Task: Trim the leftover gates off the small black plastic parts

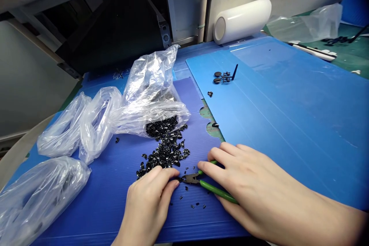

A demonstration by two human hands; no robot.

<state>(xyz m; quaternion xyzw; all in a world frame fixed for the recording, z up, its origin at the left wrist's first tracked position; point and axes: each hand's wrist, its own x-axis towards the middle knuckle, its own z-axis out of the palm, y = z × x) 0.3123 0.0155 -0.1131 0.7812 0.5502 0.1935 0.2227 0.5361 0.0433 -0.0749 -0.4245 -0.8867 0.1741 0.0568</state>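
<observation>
Green-handled side cutters [218, 191] are gripped in my right hand [253, 184], their jaws pointing left. Between thumb and forefinger, my left hand [152, 196] pinches a small black plastic part [180, 179], mostly hidden by the fingertips. The cutter jaws meet this part; whether they are fully closed on it I cannot tell. Just beyond my left hand lies a pile of shiny black plastic parts [165, 152], spilling from the mouth of a clear plastic bag [152, 80]. Several tiny black offcuts [197, 203] are scattered around the cutter jaws.
More clear bags [98, 123] lie at the left. On the blue sheet [288, 111] at the right are a black sprue with round parts [223, 77] and a few loose black pieces [210, 94]. A white roll [242, 21] rests at the back by a post.
</observation>
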